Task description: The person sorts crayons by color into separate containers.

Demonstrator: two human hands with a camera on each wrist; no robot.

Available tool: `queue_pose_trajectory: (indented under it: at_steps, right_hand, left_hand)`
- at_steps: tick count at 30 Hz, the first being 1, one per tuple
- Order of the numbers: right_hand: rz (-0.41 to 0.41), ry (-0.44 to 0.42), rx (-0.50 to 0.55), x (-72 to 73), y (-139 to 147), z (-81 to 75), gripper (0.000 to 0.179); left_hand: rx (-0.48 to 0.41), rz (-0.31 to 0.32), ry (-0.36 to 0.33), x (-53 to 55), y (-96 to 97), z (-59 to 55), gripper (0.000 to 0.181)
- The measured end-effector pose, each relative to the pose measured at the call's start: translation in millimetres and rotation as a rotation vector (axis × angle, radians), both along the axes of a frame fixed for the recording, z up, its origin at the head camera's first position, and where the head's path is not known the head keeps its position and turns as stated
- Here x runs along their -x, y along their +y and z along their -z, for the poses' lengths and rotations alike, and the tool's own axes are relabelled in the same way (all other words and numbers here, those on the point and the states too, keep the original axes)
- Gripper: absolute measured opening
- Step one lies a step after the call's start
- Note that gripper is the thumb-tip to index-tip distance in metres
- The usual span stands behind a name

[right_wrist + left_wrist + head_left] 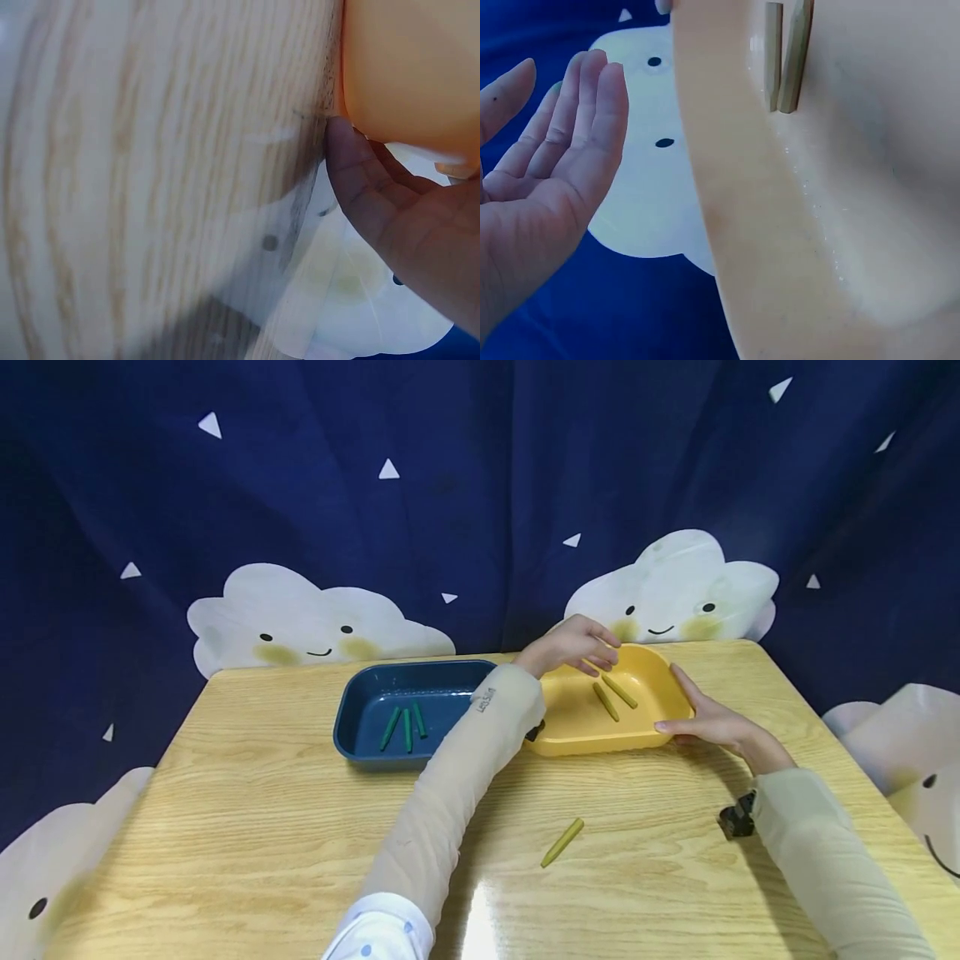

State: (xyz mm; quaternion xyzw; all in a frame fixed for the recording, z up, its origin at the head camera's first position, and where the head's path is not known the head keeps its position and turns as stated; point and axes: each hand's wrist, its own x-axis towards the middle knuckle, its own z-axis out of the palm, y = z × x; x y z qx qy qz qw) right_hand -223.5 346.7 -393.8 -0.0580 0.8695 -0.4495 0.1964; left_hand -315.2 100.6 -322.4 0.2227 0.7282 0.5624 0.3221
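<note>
My left hand (572,646) hovers over the back left part of the yellow tray (600,746). Its fingers are loosely bent with nothing between them, as the left wrist view shows of the same hand (559,161). Inside the tray lie two yellow crayons, one (606,702) beside the other (620,691). At the tray's right end my right hand (716,725) grips the wall, thumb at the front corner and a finger along the side. The right wrist view has its fingertips (343,142) curled under the tray's edge. A third yellow crayon (562,842) lies on the wooden table (262,827) in front.
Left of the yellow tray stands a dark blue tray (386,762) holding several green crayons, one of them upright in view (407,731). My left forearm crosses in front of its right side. A navy curtain (465,510) with smiling clouds hangs behind the table.
</note>
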Motion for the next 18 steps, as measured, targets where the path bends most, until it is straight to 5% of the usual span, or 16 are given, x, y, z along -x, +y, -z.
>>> queue_pose_trajectory:
  at_steps: [11,18]
  right_hand:
    - [0.006,-0.003,-0.021,-0.6,-0.2,-1.0,0.108]
    - [0.0,0.017,0.008,0.8,1.3,0.3,0.11]
  left_hand:
    - [-0.098,0.025,0.01,-12.2,-24.7,-6.7,0.03]
    - [-0.086,0.106,0.038,-25.4,-42.5,-10.4,0.03]
